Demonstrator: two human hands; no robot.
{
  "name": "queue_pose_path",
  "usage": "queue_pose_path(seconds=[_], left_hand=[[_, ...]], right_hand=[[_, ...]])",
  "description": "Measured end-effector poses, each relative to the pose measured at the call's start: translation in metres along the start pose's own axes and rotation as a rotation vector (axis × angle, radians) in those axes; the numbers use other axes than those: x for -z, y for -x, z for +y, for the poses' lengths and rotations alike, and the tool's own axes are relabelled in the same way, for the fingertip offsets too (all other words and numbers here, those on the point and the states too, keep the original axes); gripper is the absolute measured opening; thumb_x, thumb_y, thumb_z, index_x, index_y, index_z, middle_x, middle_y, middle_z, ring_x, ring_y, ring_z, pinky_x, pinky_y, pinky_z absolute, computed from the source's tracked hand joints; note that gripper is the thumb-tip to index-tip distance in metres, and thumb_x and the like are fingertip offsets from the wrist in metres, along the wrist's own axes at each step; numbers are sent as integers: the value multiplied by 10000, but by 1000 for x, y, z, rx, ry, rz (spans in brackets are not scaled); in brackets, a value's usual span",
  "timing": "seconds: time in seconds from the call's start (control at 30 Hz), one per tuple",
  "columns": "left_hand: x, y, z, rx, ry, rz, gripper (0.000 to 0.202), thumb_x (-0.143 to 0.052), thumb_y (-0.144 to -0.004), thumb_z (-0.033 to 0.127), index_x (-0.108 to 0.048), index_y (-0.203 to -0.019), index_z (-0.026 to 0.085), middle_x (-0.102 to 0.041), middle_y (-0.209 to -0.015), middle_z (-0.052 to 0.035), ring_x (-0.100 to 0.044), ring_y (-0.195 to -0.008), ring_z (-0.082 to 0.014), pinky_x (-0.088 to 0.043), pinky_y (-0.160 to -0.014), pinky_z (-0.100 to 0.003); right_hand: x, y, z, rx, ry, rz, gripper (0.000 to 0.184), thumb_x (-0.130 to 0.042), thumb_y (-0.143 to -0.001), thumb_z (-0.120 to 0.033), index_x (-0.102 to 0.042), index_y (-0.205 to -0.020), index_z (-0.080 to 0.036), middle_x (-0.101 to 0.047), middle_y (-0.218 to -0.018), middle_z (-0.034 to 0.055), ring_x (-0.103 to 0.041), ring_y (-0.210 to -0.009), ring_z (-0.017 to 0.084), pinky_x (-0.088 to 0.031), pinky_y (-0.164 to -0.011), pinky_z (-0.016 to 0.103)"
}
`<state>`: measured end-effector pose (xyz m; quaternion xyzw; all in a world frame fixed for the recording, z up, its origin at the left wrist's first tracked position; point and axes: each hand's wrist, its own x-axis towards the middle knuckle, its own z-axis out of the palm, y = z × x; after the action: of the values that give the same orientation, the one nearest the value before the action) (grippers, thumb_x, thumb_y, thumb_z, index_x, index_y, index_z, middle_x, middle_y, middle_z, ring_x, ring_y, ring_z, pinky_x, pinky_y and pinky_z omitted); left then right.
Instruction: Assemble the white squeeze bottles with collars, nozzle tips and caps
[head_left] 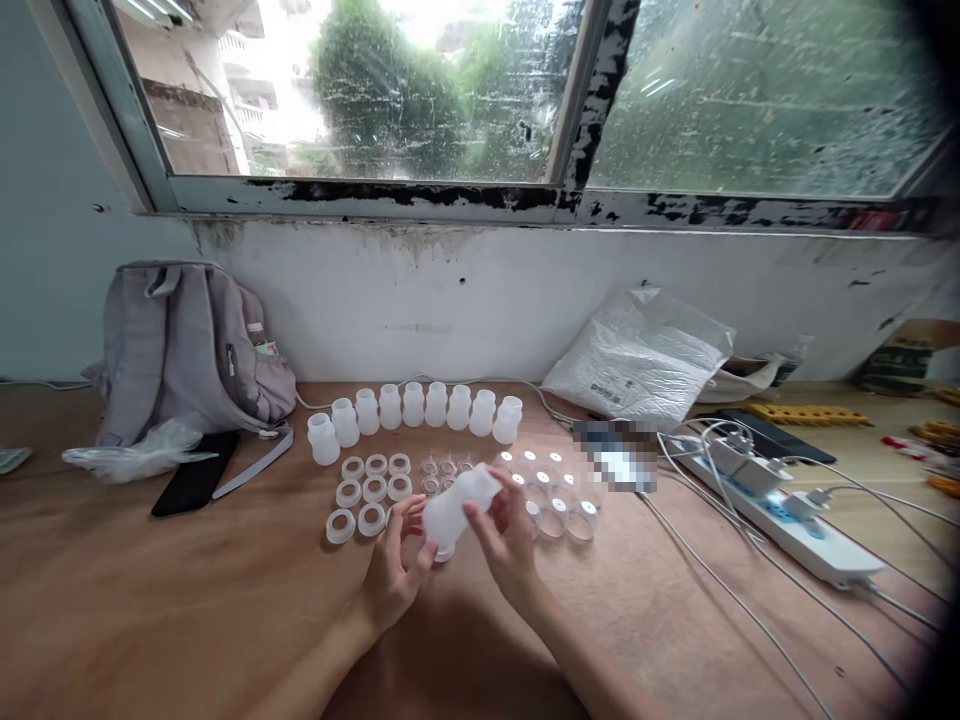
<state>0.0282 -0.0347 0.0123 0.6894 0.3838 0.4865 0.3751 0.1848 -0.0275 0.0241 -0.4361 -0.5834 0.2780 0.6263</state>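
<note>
Both my hands hold one translucent white plastic bottle [459,510] tilted above the wooden table [150,600]. My left hand [394,570] grips its lower end, fingers curled round it. My right hand [506,535] pinches its upper part. Behind the hands stands an arc of several similar white bottles [412,405]. In front of that arc lie several white screw rings [367,490], a few small clear nipples [446,470], and several clear round caps [559,500] to the right.
A grey backpack [187,345] leans on the wall at left, with a black phone [196,472] and a crumpled clear bag [127,458] beside it. A white plastic bag [641,355] lies at right. A white power strip [780,515] with plugs and cables runs along the right side.
</note>
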Motion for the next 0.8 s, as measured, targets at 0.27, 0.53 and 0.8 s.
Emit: queue_pose_path(seconds=[0.27, 0.53, 0.8], left_hand=[[-3, -2, -18, -176, -539, -119, 405, -529, -746, 244, -456, -1143, 210, -556, -1102, -84, -490, -1023, -243, -362, -889, -445], [-9, -1, -17, -179, -617, -93, 188, -528, -746, 213, -569, -930, 206, -619, -931, -51, -536, -901, -224, -338, -896, -455], [-9, -1, -17, -204, -645, -109, 218, -503, -757, 194, -556, -967, 211, -624, -926, -53, -539, -885, -223, -349, -883, -451]], right_hand=[[72, -88, 9, 82, 381, 422, 641, -572, -714, -388, -277, -1243, -178, -525, -1030, 113, -563, -851, 212, -462, -748, 367], [126, -143, 73, -84, 726, 166, 544, -607, -569, -374, -469, -1044, -147, -599, -867, 102, -564, -747, 238, -438, -679, 368], [135, -149, 101, -89, 825, -79, 534, -564, -641, -334, -448, -1139, -178, -613, -920, 106, -589, -758, 241, -444, -655, 345]])
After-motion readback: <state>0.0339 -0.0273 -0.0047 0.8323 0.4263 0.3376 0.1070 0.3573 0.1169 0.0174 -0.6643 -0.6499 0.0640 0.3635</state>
